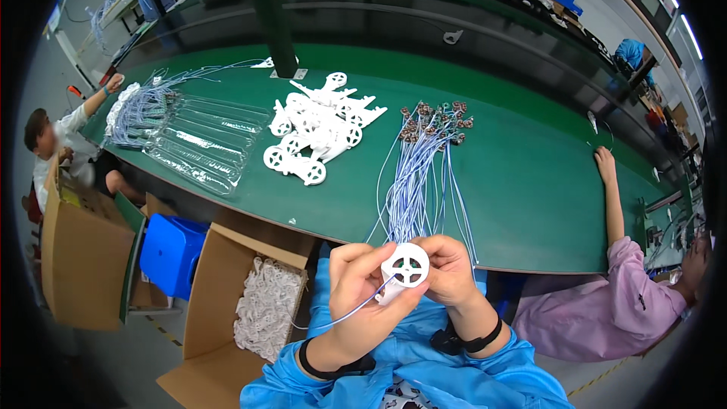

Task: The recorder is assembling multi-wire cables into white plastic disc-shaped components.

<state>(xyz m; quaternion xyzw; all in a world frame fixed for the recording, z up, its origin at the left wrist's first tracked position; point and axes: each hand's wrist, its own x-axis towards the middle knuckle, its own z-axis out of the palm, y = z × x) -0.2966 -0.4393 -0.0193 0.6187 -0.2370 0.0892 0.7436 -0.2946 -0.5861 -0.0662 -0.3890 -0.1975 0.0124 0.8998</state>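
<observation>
Both my hands meet over the near edge of the green table. A white plastic housing (410,265) with a round, cross-spoked end is held between them. My left hand (363,288) grips its left side and lower part, and a blue-white wire (333,325) runs from the housing across that hand. The fingers of my right hand (447,269) close on the housing's right side. Just beyond lies a bundle of blue-white wires (413,197) with small brown-and-metal parts (435,123) at the far end. Farther left is a pile of similar white housings (318,125).
A clear ribbed plastic tray (204,140) and more wires (140,117) lie left on the green table (522,197). A green post (270,15) stands behind the pile. Below left are an open carton (208,295) of white parts and a blue bin (173,254). People sit at both sides.
</observation>
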